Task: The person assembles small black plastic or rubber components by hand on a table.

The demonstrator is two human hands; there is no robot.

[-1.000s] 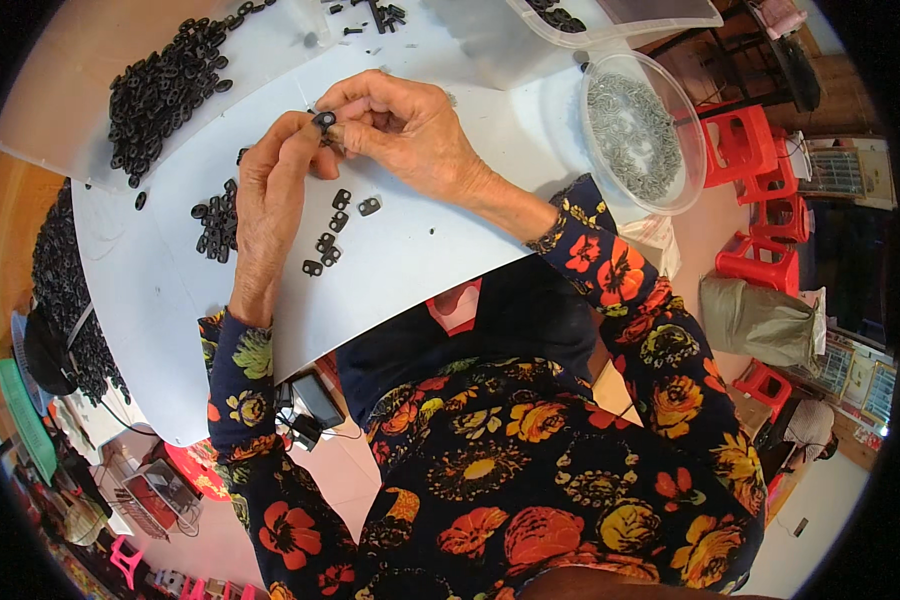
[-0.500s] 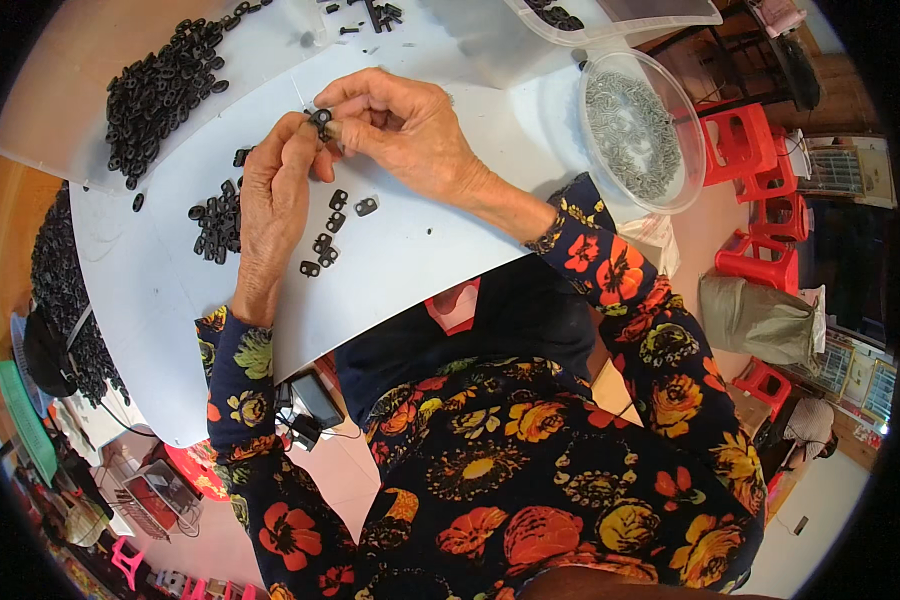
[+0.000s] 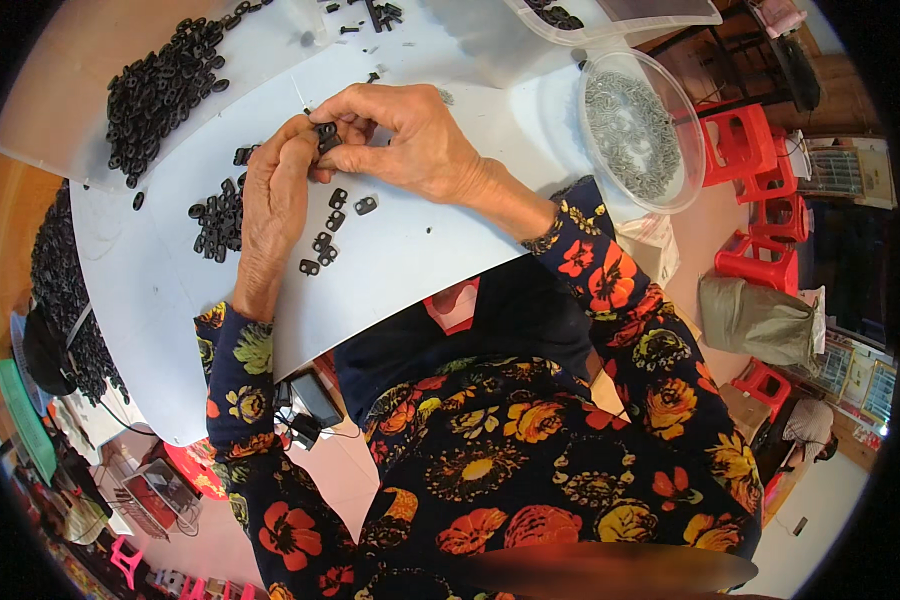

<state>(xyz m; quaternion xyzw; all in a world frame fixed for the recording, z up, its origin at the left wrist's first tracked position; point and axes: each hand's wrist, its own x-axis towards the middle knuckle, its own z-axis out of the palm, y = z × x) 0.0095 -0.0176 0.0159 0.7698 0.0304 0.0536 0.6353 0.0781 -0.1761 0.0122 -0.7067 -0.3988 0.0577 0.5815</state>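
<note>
Between the left grip point(image 3: 276, 190) and right grip point(image 3: 418, 140), a small black part point(image 3: 326, 134) sits pinched.

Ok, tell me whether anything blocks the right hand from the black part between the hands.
Nothing visible does: the right hand is already at the black part, which the left hand also holds.

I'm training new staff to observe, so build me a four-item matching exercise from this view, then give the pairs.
1. Black piece
2. Round tub
3. Plastic stools
4. Sack

A. Red
B. Contains small silvery pieces
C. Dull olive, right side
D. Held by left hand and right hand

Pairs: 1-D, 2-B, 3-A, 4-C
</note>
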